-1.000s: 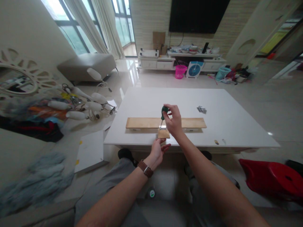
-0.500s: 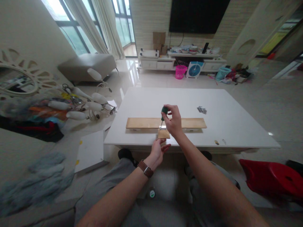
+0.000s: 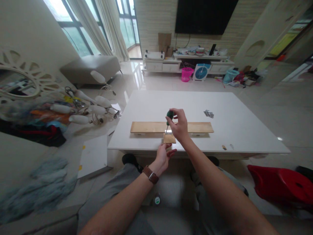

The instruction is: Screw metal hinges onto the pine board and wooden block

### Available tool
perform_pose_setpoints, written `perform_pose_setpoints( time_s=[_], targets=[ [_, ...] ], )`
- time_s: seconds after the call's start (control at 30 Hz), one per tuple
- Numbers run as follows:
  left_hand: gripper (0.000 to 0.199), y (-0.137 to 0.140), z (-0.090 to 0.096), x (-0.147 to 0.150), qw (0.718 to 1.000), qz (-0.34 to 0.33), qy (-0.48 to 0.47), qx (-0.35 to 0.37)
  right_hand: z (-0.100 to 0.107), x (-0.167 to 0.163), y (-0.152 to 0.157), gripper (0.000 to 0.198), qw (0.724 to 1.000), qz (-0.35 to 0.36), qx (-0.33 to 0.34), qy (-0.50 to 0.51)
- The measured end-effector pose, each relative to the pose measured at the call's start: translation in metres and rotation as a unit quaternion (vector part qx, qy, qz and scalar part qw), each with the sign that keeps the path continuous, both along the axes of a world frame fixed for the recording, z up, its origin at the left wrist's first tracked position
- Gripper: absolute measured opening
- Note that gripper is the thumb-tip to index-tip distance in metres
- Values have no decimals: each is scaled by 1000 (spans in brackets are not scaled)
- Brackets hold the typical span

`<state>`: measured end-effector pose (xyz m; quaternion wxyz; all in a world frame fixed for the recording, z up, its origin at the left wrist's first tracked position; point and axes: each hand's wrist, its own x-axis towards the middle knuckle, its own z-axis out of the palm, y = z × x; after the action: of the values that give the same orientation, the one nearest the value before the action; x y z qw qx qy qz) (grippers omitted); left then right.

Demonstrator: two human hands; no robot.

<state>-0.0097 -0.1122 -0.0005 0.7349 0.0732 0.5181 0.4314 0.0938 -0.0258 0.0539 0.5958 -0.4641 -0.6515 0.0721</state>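
My right hand is closed around the green handle of a screwdriver. Its shaft points down, the tip at a metal hinge that sits between a long wooden board and a small wooden block. From below, my left hand grips the near edge of that block, with some of its fingers curled under and partly hidden. The board lies lengthwise across the white table, raised slightly on supports beneath it.
Several metal hinges lie at the table's right. Nearer the front edge are a small dark-and-tan item and a small clear piece. A red plastic stool is on the floor to the right; a white panel is at the left.
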Motion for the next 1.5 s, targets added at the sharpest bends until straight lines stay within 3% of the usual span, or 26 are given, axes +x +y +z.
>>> perform_pose_setpoints(
  time_s=[0.27, 0.5, 0.7, 0.9, 1.1, 1.33, 1.5],
  targets=[
    [20, 0, 1, 0, 1000, -2, 1, 4, -3, -1, 1, 39, 999, 19, -21, 15],
    [21, 0, 0, 0, 1000, -4, -4, 3, -1, 0, 0, 32, 1000, 0, -5, -10],
    [23, 1, -4, 0, 1000, -6, -4, 3, -4, 0, 2, 46, 1000, 27, -12, -5],
    [15, 1, 0, 0, 1000, -8, 2, -2, -1, -1, 0, 35, 1000, -2, -9, -18],
    [17, 0, 2, 0, 1000, -3, 0, -1, -2, -2, 1, 47, 999, 29, -18, -13],
    [17, 0, 4, 0, 1000, -6, 6, -3, -1, -2, 0, 33, 1000, -8, -5, -12],
    [20, 0, 6, 1, 1000, 2, 3, -2, -4, -3, 1, 39, 1000, 11, -6, 2]
  ],
)
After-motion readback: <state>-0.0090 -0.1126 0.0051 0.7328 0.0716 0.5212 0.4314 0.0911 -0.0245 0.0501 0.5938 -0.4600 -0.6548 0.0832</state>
